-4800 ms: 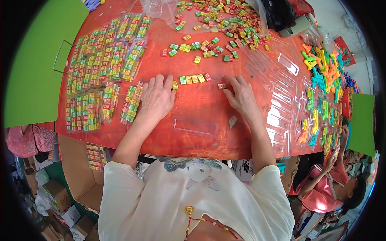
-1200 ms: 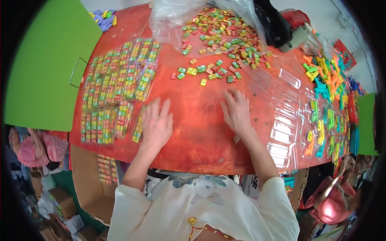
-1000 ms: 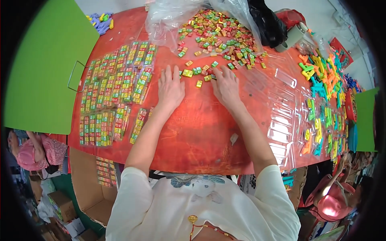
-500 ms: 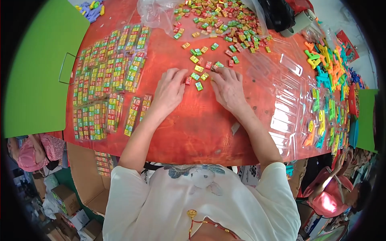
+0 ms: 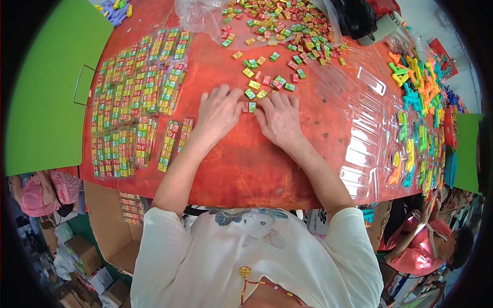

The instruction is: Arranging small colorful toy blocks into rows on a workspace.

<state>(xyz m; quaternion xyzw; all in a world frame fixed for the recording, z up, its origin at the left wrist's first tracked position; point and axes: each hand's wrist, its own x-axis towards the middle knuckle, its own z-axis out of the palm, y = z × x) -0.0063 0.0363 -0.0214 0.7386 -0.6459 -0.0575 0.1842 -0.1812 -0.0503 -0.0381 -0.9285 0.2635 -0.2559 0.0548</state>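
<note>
Looking down from my head, I see both my hands close together over the red table [image 5: 236, 174]. My left hand [image 5: 220, 113] has its fingers bent, the tips by a little red box [image 5: 245, 108]. My right hand [image 5: 280, 118] is bent too, with its thumb near a little green box [image 5: 251, 107]. I can't tell if I am pinching either box or just touching it. The two boxes sit side by side between my hands. More loose boxes [image 5: 278, 82] lie just past my fingers, near the big pile [image 5: 303, 31].

I think soft pushes from both sides work best here, so the boxes stay flat and straight. If I squeeze too hard, one could pop up or turn.
</note>
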